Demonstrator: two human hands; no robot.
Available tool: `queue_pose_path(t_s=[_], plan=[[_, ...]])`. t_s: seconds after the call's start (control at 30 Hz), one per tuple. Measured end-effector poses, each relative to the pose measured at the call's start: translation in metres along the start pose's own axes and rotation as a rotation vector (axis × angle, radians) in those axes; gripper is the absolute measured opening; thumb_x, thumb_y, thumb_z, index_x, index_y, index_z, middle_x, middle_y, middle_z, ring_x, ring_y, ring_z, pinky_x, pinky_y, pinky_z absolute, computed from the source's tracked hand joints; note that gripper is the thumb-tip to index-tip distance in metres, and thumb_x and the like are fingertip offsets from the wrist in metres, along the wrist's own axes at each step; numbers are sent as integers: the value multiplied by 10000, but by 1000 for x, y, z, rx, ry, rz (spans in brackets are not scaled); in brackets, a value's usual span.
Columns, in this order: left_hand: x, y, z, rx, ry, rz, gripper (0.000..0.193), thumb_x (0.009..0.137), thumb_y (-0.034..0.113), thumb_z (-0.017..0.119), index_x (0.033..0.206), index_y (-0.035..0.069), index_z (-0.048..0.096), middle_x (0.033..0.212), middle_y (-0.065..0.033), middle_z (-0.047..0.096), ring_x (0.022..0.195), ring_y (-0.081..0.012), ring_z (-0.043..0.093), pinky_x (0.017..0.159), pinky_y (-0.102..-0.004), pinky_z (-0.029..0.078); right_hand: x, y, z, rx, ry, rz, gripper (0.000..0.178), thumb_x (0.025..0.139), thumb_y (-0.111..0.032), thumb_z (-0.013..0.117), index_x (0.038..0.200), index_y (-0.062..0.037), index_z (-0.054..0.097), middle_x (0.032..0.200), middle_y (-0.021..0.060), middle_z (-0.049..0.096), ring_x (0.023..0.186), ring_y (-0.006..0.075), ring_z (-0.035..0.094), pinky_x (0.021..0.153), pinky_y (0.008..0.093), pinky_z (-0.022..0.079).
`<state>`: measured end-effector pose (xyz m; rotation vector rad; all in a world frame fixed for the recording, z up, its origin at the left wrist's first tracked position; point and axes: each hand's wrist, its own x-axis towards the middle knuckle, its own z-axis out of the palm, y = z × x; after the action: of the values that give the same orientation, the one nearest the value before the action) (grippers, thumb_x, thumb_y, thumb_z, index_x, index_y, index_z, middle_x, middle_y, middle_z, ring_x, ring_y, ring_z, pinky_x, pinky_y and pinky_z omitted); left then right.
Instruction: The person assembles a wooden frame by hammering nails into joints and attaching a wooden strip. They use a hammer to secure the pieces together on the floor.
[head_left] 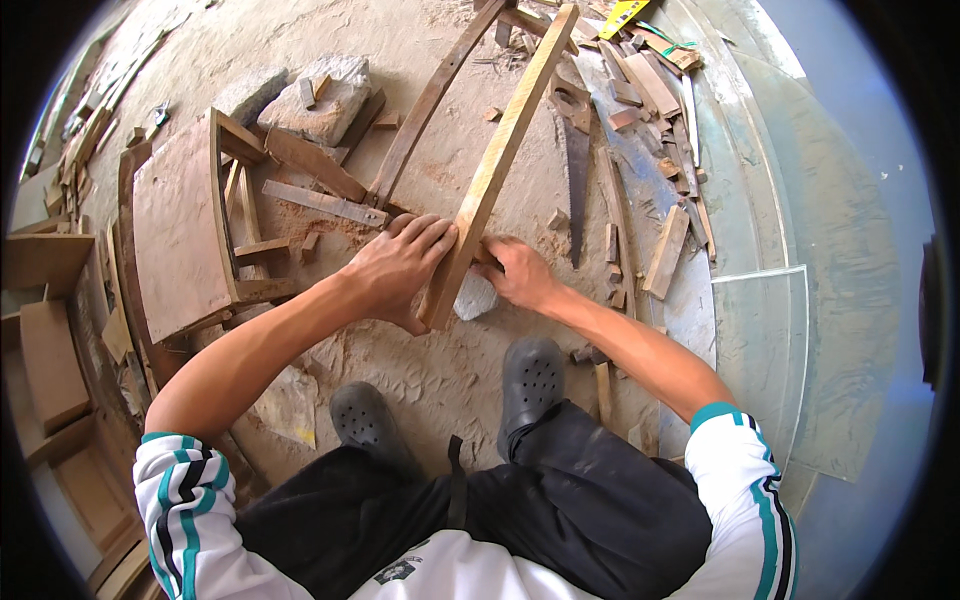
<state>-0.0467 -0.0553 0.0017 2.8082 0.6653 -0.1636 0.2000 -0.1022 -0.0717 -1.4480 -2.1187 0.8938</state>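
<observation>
One plank [507, 148] is slanting over the floor [447, 150] before us. Our left hand [402, 262] is holding its lower part; our right hand [521, 273] is curling narrowly beside it, its grip unclear.

No writing can be read; the dark print [399, 571] on the white shirt [478, 572], at the lower middle of the frame, is too small to make out.

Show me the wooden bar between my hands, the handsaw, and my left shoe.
Wooden bar [505, 150]: head view, midway along its length.
Handsaw [577, 178]: head view, on the middle of its blade.
Left shoe [368, 416]: head view, on its upper, around the holes.
</observation>
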Motion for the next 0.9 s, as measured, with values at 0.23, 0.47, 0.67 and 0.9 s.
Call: queue_pose_path(t_s=[0.23, 0.47, 0.67, 0.9], plan=[[1, -1, -8, -42, -37, 2, 1311, 530, 632, 866, 1457, -115, 316, 1502, -234, 383, 1431, -361, 326, 1197, -457, 278, -2, -4, -6, -125, 143, -89, 353, 809, -250, 789, 1064, -34, 675, 1069, 155, 688, 965, 357, 659, 824, 427, 544], [8, 6, -3, -271, 46, -164, 914, 802, 508, 770, 1396, -89, 415, 1435, -264, 455, 1393, -389, 379, 1170, -483, 307, -4, 2, -9, -93, 64, -45, 362, 807, -249, 785, 1081, -39, 676, 1079, 151, 680, 965, 361, 657, 809, 428, 541], [24, 31, 25, -356, 363, -391, 540, 863, 331, 712, 1221, -27, 524, 1294, -232, 560, 1343, -406, 419, 1122, -498, 335, -3, -3, -9, -63, 102, -79, 287, 852, -226, 740, 1060, -37, 681, 1052, 148, 686, 949, 351, 665, 799, 428, 552], [46, 48, 35, -345, 489, -585, 391, 850, 264, 712, 1059, -9, 527, 1181, -206, 586, 1242, -392, 470, 1050, -501, 368, -5, -3, -6, -85, 174, -102, 276, 876, -231, 715, 1070, -36, 691, 1021, 143, 696, 939, 346, 670, 792, 429, 559]])
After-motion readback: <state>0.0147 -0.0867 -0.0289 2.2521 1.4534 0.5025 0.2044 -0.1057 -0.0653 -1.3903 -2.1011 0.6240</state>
